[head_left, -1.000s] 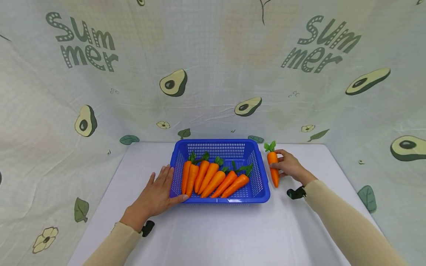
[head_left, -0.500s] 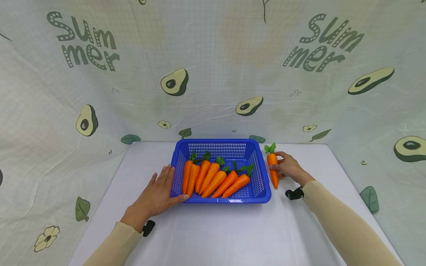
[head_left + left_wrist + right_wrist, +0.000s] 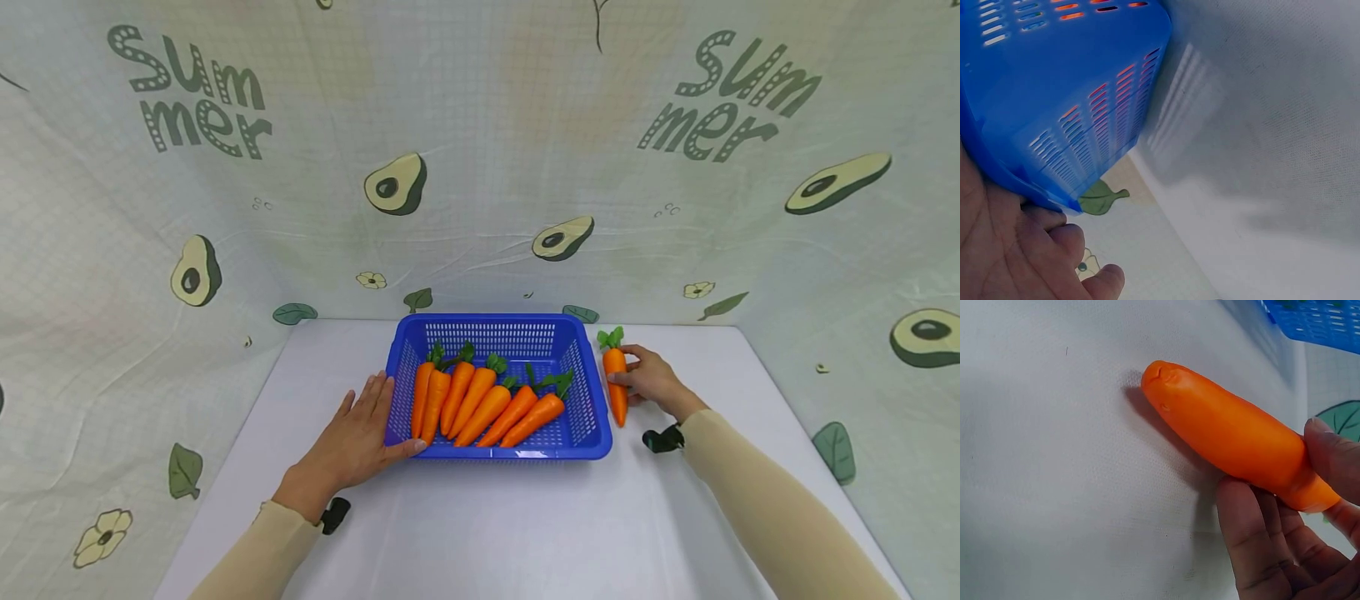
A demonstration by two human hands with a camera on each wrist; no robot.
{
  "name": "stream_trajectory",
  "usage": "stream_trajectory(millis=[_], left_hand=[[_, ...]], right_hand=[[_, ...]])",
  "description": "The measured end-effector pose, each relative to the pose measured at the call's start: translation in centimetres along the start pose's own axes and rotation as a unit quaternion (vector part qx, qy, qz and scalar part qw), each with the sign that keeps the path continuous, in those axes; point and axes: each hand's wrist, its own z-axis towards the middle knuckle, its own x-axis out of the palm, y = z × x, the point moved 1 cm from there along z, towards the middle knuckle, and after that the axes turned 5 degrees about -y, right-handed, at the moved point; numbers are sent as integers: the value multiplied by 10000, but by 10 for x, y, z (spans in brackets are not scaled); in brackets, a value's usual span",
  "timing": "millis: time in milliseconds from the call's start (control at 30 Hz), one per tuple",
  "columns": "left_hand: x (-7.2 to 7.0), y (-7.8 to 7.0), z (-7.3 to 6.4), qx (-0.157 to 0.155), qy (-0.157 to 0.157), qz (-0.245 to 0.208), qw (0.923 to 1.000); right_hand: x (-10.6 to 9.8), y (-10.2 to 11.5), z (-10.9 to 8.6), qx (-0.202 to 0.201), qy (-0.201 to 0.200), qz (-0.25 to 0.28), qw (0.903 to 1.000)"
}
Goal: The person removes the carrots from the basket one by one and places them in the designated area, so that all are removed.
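A blue plastic basket (image 3: 497, 454) holds several orange carrots (image 3: 486, 414) with green tops, laid side by side and leaning to the right. My left hand (image 3: 351, 442) rests on its front left corner, fingers straight along the left side and thumb over the front rim. In the left wrist view, the basket's slotted wall (image 3: 1085, 131) shows above that hand (image 3: 1016, 250). Just outside the basket's right side, my right hand (image 3: 654, 382) pinches another carrot (image 3: 614, 362) between thumb and fingers. Its orange body (image 3: 1229, 431) lies close over the white surface, leafy top pointing away from me.
The basket stands on a white-covered table (image 3: 495, 525), near its back edge. Behind and around rises a pale cloth (image 3: 465, 108) printed with avocados, leaves and lettering. Dark wrist cameras (image 3: 334, 515) sit on both wrists.
The carrot in my right hand has shifted very slightly toward me alongside the basket. My left hand stays on the basket's corner, and the carrots inside keep their places.
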Motion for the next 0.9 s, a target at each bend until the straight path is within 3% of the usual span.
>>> stream_trajectory(millis=[900], left_hand=[[-1,-1,0,58,-63,16,10000]], right_hand=[[3,-2,4,63,-89,-256,9996]])
